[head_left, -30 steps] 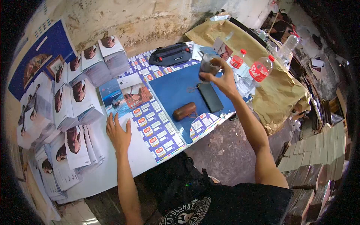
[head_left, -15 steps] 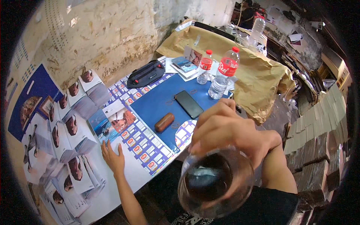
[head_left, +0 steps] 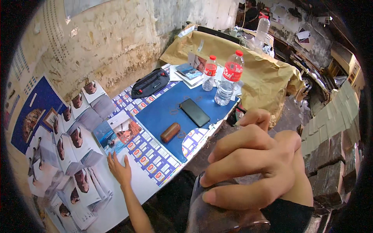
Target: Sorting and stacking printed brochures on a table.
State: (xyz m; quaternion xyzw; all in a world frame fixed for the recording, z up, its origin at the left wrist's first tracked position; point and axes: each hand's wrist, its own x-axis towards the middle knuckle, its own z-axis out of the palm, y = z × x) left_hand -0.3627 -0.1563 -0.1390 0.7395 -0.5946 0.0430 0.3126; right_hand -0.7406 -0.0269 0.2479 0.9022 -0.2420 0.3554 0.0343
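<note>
My right hand (head_left: 252,163) is raised close in front of me, its fingers curled around a clear drinking glass (head_left: 223,219). Only part of the glass shows below the fingers, and the frame's lower edge cuts it off. My left hand (head_left: 119,169) lies on the white table (head_left: 136,194) with its fingers apart and holds nothing. Its fingertips are at the near edge of an open picture booklet (head_left: 116,132). Left of that hand stand several stacks of printed booklets (head_left: 79,141).
On a blue mat (head_left: 157,112) lie a black phone (head_left: 194,112) and a brown rounded case (head_left: 170,132). Two red-capped water bottles, one small (head_left: 209,73) and one large (head_left: 229,83), stand behind. A dark waist bag (head_left: 150,83) rests nearby. Stacked bundles (head_left: 326,159) rise at right.
My right hand has moved down and slightly right with the glass, whose dark contents showed before and are now mostly hidden. My left hand stays at about the same place by the booklet.
</note>
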